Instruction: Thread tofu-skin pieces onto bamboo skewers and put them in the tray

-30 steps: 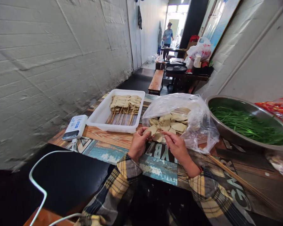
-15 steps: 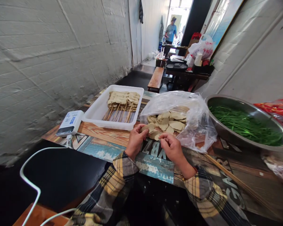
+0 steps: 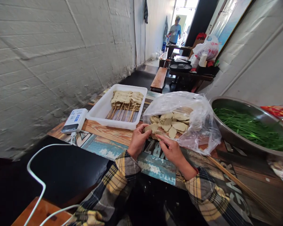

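My left hand (image 3: pixel 138 142) is closed, with a beige oval slice (image 3: pixel 152 127) pinched between thumb and fingers. Close beside it, my right hand (image 3: pixel 171 150) has its fingers pinched together on a thin skewer, of which only a short bit shows near the slice. Just beyond both hands, a clear plastic bag (image 3: pixel 201 121) lies with its mouth towards me, and more loose beige slices (image 3: pixel 172 131) spill at its opening. To the left, a white plastic tray (image 3: pixel 97 110) holds stacked slices threaded on wooden skewers (image 3: pixel 124 110), their bare ends pointing towards me.
Right of the bag stands a steel bowl (image 3: pixel 213 102) of cut green stalks (image 3: pixel 252 128). Long bare sticks (image 3: pixel 240 183) lie at the right. A white device (image 3: pixel 74 121) with a cable (image 3: pixel 37 179) sits left. Beyond are a bench (image 3: pixel 159 78) and a person (image 3: pixel 174 31).
My right hand has come closer to the slice in my left hand, and a bit of skewer now shows at its fingertips. The view has shifted slightly left.
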Demonstrator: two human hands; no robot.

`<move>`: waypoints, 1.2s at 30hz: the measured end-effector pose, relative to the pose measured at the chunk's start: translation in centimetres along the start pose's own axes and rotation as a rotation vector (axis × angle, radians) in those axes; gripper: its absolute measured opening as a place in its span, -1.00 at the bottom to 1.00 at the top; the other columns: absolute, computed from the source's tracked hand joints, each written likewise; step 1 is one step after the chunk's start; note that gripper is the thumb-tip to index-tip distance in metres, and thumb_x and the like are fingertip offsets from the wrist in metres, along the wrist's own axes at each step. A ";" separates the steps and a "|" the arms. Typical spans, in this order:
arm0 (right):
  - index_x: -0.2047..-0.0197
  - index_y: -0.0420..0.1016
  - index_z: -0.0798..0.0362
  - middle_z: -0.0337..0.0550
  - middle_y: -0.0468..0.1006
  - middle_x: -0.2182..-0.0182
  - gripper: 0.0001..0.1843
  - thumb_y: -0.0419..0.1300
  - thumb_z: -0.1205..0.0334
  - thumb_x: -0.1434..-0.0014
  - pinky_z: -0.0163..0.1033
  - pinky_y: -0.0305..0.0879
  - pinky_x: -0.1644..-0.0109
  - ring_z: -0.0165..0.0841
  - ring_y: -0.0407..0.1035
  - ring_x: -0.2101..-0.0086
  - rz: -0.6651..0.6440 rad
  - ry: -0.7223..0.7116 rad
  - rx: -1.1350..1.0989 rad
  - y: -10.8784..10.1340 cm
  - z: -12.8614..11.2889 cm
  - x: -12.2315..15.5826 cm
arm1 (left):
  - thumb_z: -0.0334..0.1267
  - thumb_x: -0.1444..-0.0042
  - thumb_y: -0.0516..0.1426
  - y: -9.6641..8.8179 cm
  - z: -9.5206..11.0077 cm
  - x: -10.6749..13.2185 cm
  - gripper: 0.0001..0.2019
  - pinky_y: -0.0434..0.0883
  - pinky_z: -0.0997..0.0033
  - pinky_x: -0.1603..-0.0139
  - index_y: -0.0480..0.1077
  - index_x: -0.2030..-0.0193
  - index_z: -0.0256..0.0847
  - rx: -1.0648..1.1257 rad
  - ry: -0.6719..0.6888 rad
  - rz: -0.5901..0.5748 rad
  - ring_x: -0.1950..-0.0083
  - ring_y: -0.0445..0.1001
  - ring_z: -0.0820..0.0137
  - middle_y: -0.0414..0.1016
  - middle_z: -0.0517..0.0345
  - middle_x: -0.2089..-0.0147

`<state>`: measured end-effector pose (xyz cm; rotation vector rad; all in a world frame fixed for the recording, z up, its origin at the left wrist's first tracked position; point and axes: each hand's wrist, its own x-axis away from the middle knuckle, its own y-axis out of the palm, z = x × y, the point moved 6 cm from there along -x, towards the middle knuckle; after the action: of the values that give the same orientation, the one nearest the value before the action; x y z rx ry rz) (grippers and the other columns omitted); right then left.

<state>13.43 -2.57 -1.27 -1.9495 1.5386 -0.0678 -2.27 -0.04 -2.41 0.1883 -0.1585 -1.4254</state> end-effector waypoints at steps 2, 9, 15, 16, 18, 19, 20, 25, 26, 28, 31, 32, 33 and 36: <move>-0.06 0.57 0.01 -0.06 0.65 0.11 -0.60 0.04 0.28 -0.23 -0.14 0.44 0.05 -0.23 0.55 0.16 -0.010 0.001 0.000 0.0 0.1 0.0 | -0.25 0.09 0.26 0.0 0.0 0.0 -0.75 0.13 0.58 0.52 0.43 0.23 -0.24 0.007 -0.004 0.004 0.55 0.21 0.59 0.38 0.31 0.50; -0.09 0.55 0.05 -0.04 0.64 0.06 -0.57 0.03 0.32 -0.22 -0.11 0.44 -0.04 -0.20 0.52 0.04 -0.035 -0.007 0.014 0.2 0.2 0.1 | -0.25 0.10 0.26 0.0 0.4 0.1 -0.75 0.15 0.57 0.51 0.42 0.25 -0.25 0.014 -0.008 0.025 0.56 0.20 0.58 0.38 0.31 0.50; -0.09 0.55 0.02 -0.07 0.63 0.04 -0.57 0.05 0.34 -0.21 -0.09 0.41 -0.09 -0.20 0.49 0.00 -0.023 0.002 0.009 0.2 0.2 0.1 | -0.25 0.10 0.25 0.1 0.6 0.2 -0.76 0.22 0.55 0.44 0.43 0.25 -0.24 -0.021 0.010 0.021 0.49 0.28 0.53 0.43 0.28 0.45; -0.09 0.56 0.02 -0.07 0.63 0.05 -0.57 0.05 0.34 -0.21 -0.08 0.41 -0.09 -0.20 0.50 0.00 -0.018 0.003 0.006 0.1 0.1 0.1 | -0.25 0.09 0.25 0.1 0.6 0.3 -0.77 0.23 0.54 0.43 0.43 0.25 -0.24 -0.027 0.012 0.022 0.48 0.30 0.53 0.44 0.27 0.43; -0.08 0.56 0.01 -0.07 0.63 0.05 -0.57 0.05 0.34 -0.20 -0.08 0.42 -0.09 -0.20 0.50 0.00 -0.016 0.002 -0.002 0.1 0.1 0.1 | -0.26 0.09 0.25 0.1 0.6 0.3 -0.78 0.25 0.54 0.41 0.43 0.26 -0.24 -0.036 0.017 0.025 0.46 0.31 0.52 0.44 0.26 0.42; -0.08 0.56 0.01 -0.07 0.63 0.05 -0.57 0.06 0.33 -0.20 -0.08 0.42 -0.08 -0.19 0.50 0.01 -0.017 0.000 -0.005 0.1 0.1 0.1 | -0.26 0.09 0.25 0.1 0.6 0.3 -0.78 0.25 0.54 0.40 0.44 0.26 -0.24 -0.039 0.019 0.024 0.46 0.32 0.51 0.44 0.26 0.42; -0.08 0.56 0.01 -0.08 0.63 0.05 -0.57 0.06 0.33 -0.20 -0.07 0.43 -0.08 -0.19 0.50 0.01 -0.019 -0.001 -0.005 0.2 0.2 0.1 | -0.26 0.08 0.25 0.1 0.6 0.3 -0.78 0.26 0.54 0.40 0.44 0.26 -0.24 -0.040 0.022 0.023 0.45 0.32 0.51 0.44 0.26 0.42; -0.09 0.55 0.05 -0.05 0.63 0.05 -0.57 0.05 0.32 -0.21 -0.09 0.44 -0.07 -0.19 0.50 0.01 -0.029 0.007 0.016 0.2 0.3 0.1 | -0.27 0.08 0.27 0.1 0.4 0.2 -0.79 0.30 0.53 0.35 0.46 0.27 -0.25 -0.053 0.038 0.003 0.41 0.37 0.49 0.48 0.23 0.39; -0.10 0.55 0.07 -0.03 0.62 0.04 -0.56 0.04 0.32 -0.21 -0.09 0.44 -0.07 -0.19 0.50 0.01 -0.029 0.009 0.019 0.2 0.3 0.1 | -0.27 0.08 0.27 0.1 0.4 0.2 -0.80 0.31 0.52 0.34 0.47 0.27 -0.25 -0.058 0.040 -0.003 0.40 0.39 0.48 0.49 0.22 0.38; -0.10 0.55 0.08 -0.02 0.62 0.04 -0.56 0.03 0.32 -0.21 -0.10 0.44 -0.07 -0.19 0.50 0.01 -0.026 0.008 0.024 0.2 0.3 0.1 | -0.27 0.08 0.27 0.2 0.3 0.2 -0.80 0.32 0.51 0.33 0.48 0.28 -0.25 -0.067 0.039 -0.017 0.38 0.41 0.46 0.50 0.20 0.38; -0.10 0.54 0.04 -0.06 0.62 0.03 -0.55 0.03 0.34 -0.21 -0.10 0.44 -0.06 -0.21 0.51 0.02 -0.028 0.000 0.028 0.2 0.2 0.1 | -0.25 0.08 0.28 0.4 0.3 0.3 -0.82 0.32 0.50 0.37 0.48 0.31 -0.25 -0.073 0.030 -0.029 0.39 0.42 0.44 0.51 0.18 0.41; -0.11 0.54 0.04 -0.06 0.62 0.03 -0.55 0.03 0.34 -0.21 -0.10 0.44 -0.06 -0.21 0.51 0.03 -0.030 -0.003 0.028 0.2 0.2 0.1 | -0.24 0.08 0.28 0.4 0.4 0.4 -0.82 0.31 0.50 0.38 0.48 0.32 -0.25 -0.068 0.027 -0.026 0.40 0.42 0.44 0.51 0.18 0.42; -0.11 0.54 0.03 -0.06 0.62 0.04 -0.56 0.03 0.34 -0.22 -0.10 0.44 -0.06 -0.21 0.51 0.02 -0.033 -0.006 0.029 0.2 0.3 0.1 | -0.23 0.08 0.28 0.4 0.4 0.4 -0.82 0.31 0.50 0.38 0.48 0.33 -0.24 -0.061 0.025 -0.021 0.40 0.42 0.44 0.50 0.19 0.43; -0.11 0.54 0.04 -0.05 0.62 0.04 -0.56 0.04 0.33 -0.22 -0.09 0.43 -0.07 -0.20 0.50 0.01 -0.036 -0.008 0.031 0.3 0.4 0.1 | -0.24 0.08 0.28 0.4 0.5 0.5 -0.84 0.30 0.50 0.37 0.47 0.35 -0.24 -0.060 0.026 -0.013 0.41 0.41 0.44 0.48 0.21 0.46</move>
<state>13.40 -2.45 -1.78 -1.9507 1.4893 -0.0986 -1.89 -0.46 -1.85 0.1585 -0.0936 -1.4377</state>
